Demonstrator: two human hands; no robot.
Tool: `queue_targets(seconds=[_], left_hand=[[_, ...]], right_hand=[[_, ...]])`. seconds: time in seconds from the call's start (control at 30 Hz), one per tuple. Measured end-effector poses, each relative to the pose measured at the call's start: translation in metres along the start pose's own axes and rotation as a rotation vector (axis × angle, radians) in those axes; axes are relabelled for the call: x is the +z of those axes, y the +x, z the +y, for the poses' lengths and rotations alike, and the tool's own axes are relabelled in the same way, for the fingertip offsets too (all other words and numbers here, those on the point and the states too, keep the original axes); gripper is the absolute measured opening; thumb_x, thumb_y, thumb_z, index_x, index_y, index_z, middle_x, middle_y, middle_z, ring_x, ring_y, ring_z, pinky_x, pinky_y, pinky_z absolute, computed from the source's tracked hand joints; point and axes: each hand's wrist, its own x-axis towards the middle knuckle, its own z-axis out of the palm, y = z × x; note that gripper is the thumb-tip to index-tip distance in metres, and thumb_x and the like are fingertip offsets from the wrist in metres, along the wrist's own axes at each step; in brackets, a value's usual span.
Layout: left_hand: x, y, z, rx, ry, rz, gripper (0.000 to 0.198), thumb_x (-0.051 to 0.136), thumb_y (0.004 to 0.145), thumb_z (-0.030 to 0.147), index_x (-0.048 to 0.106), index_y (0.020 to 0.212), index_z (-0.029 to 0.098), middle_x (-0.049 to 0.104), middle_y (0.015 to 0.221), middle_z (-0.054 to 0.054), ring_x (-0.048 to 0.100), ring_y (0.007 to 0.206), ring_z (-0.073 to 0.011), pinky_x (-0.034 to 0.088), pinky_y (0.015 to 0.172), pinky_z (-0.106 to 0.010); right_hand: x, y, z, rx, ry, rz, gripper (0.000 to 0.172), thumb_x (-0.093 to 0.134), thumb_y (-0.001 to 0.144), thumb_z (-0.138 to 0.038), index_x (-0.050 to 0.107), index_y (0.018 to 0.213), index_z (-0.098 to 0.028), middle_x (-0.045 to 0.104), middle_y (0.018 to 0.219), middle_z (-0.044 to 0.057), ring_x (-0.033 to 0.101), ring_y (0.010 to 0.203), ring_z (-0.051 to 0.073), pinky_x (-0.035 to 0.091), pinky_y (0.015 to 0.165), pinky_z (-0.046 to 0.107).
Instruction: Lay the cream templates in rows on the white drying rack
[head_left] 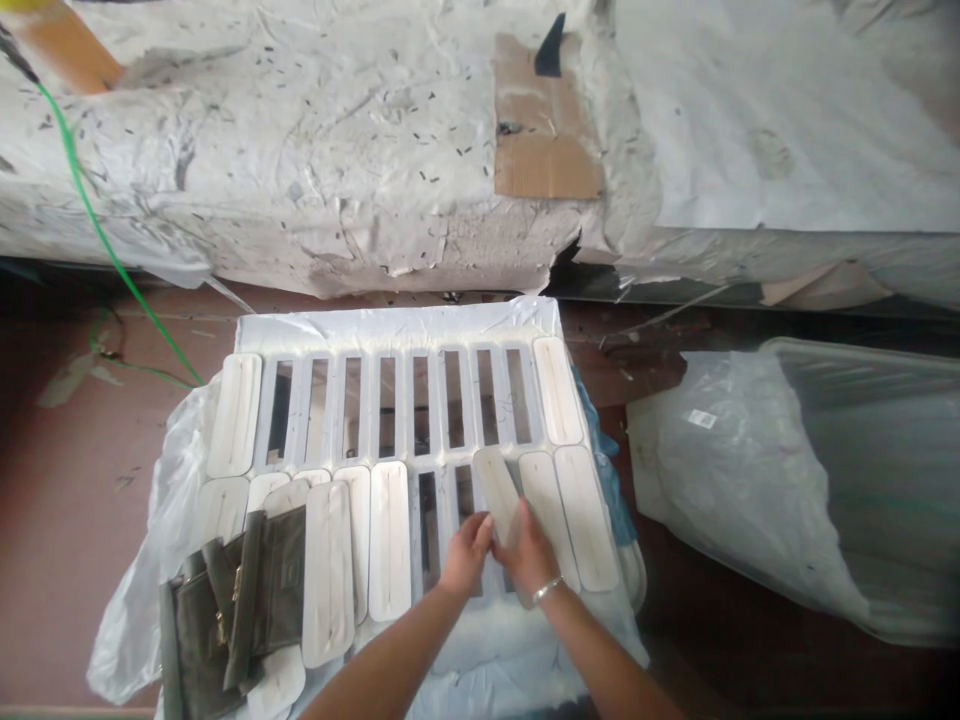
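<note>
A pale oblong panel (496,485) with rounded ends sits tilted over the lower row of slots in a white slotted frame (397,318). My right hand (531,552), with a bracelet at the wrist, grips its right side. At its lower left edge, my left hand (466,552) pinches it, thumb close to the other hand. Similar panels with a thin line down the middle lie on the frame, such as a right-hand panel (586,520) and a left-hand panel (388,540). Dark olive pouches (277,575) with metal zip pulls are piled over panels at the lower left.
Behind the frame runs a long bench (315,150) covered in stained white sheeting, with a cardboard piece (547,140) on it. A green cord (112,255) hangs at left. On the right stands a plastic-lined bin (735,480). Clear plastic (142,590) drapes the frame's left side.
</note>
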Motion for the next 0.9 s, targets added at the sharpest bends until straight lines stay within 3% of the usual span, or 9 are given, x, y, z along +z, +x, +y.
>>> queue_targets(seconds=[0.1, 0.17, 0.3, 0.43, 0.6, 0.9], left_hand=[[-0.013, 0.019, 0.005, 0.034, 0.153, -0.025, 0.026, 0.046, 0.083, 0.034, 0.056, 0.071, 0.013, 0.057, 0.066, -0.003, 0.053, 0.067, -0.0137, 0.041, 0.064, -0.024], [-0.016, 0.029, 0.002, 0.005, 0.2, -0.065, 0.028, 0.048, 0.081, 0.03, 0.049, 0.058, 0.014, 0.051, 0.055, -0.002, 0.05, 0.057, -0.0124, 0.038, 0.06, -0.025], [-0.01, 0.039, -0.013, -0.068, 0.223, -0.166, 0.029, 0.045, 0.081, 0.031, 0.051, 0.058, 0.014, 0.054, 0.051, -0.002, 0.051, 0.049, -0.0116, 0.04, 0.055, -0.024], [-0.001, 0.043, -0.023, -0.082, 0.249, -0.17, 0.032, 0.044, 0.082, 0.036, 0.054, 0.062, 0.013, 0.056, 0.054, -0.003, 0.054, 0.053, -0.0115, 0.043, 0.059, -0.024], [0.001, 0.05, -0.018, -0.106, 0.332, -0.162, 0.035, 0.045, 0.082, 0.038, 0.056, 0.059, 0.013, 0.056, 0.053, -0.004, 0.054, 0.054, -0.0121, 0.045, 0.063, -0.025], [0.002, 0.054, 0.017, -0.223, 0.522, -0.174, 0.027, 0.048, 0.079, 0.027, 0.058, 0.06, 0.011, 0.058, 0.055, -0.008, 0.056, 0.051, -0.0143, 0.045, 0.06, -0.026]], right_hand=[[0.023, -0.009, 0.004, -0.033, -0.051, 0.08, 0.088, 0.059, 0.073, -0.05, 0.021, 0.137, -0.004, 0.042, 0.131, 0.026, 0.045, 0.12, 0.032, 0.041, 0.096, 0.045], [0.024, -0.014, 0.01, -0.032, -0.029, 0.078, 0.075, 0.049, 0.08, -0.051, 0.028, 0.134, -0.004, 0.046, 0.128, 0.024, 0.047, 0.118, 0.03, 0.042, 0.095, 0.043], [0.0, -0.014, 0.023, 0.047, -0.028, -0.091, 0.034, 0.036, 0.089, -0.036, 0.053, 0.105, -0.011, 0.063, 0.096, 0.012, 0.06, 0.09, 0.021, 0.045, 0.081, 0.032], [-0.021, -0.005, 0.03, 0.068, -0.132, -0.183, 0.015, 0.046, 0.085, -0.028, 0.055, 0.084, -0.017, 0.06, 0.073, 0.003, 0.056, 0.068, 0.015, 0.039, 0.065, 0.025], [-0.023, 0.006, 0.033, 0.106, -0.1, -0.21, 0.011, 0.052, 0.084, -0.028, 0.055, 0.081, -0.017, 0.062, 0.074, 0.001, 0.054, 0.065, 0.011, 0.034, 0.061, 0.021], [-0.027, 0.016, 0.029, 0.185, -0.321, -0.29, 0.018, 0.053, 0.082, -0.036, 0.059, 0.081, -0.018, 0.064, 0.076, 0.003, 0.057, 0.069, 0.013, 0.033, 0.06, 0.023]])
